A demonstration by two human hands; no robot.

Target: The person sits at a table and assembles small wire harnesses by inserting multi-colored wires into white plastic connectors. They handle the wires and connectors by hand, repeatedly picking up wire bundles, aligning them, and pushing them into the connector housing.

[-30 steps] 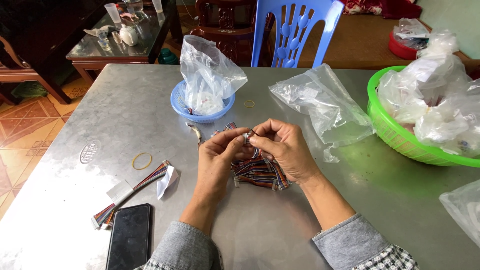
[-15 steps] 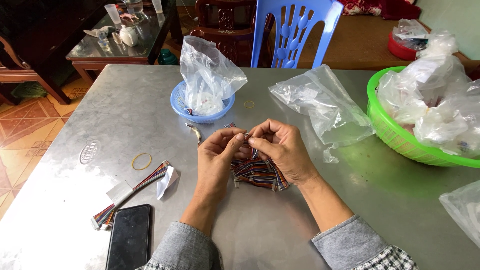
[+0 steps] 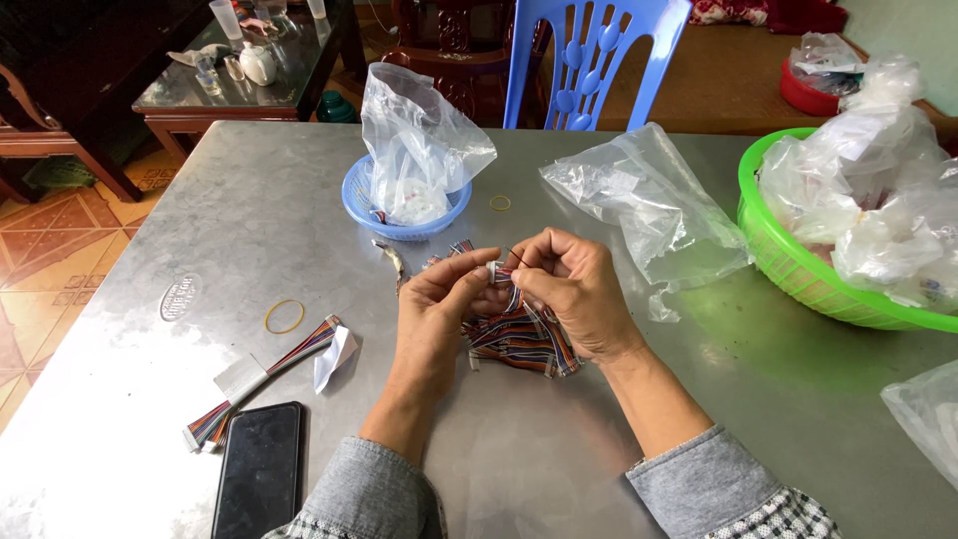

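big steel table takes up the whole view. green plastic basket stuffed with clear bags hangs off the right edge, and an empty clear bag lies flat toward the far edge beside it. small blue basket with another bag in it sits near the far edge, middle-left. black phone is down at the near left corner, with a loose ribbon cable just beside it and a yellow rubber band a bit further in. mid-table, left hand and right hand are both pinched shut on a small white connector at the end of the multicolour wire bundle, which droops onto the table right under the hands.
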